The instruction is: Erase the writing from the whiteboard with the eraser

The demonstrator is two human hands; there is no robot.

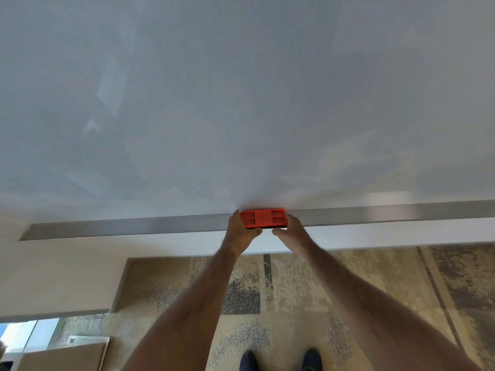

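The 2 hands hold the eraser [263, 218] at the board's [241, 103] 6 o'clock edge, on the tray [375, 214]; left hand [241, 231] and right hand [290, 230] pinch its ends with curled fingers.

A single wide-angle head camera looks forward and down from the person's standing height, close to the whiteboard [241, 103], which fills the upper half of the view. The metal tray [120, 227] crosses mid-frame. Both forearms reach away from the lens toward it. At the bottom edge, straight below, lie patterned carpet [308, 303] and the toes of two dark shoes [249, 361].
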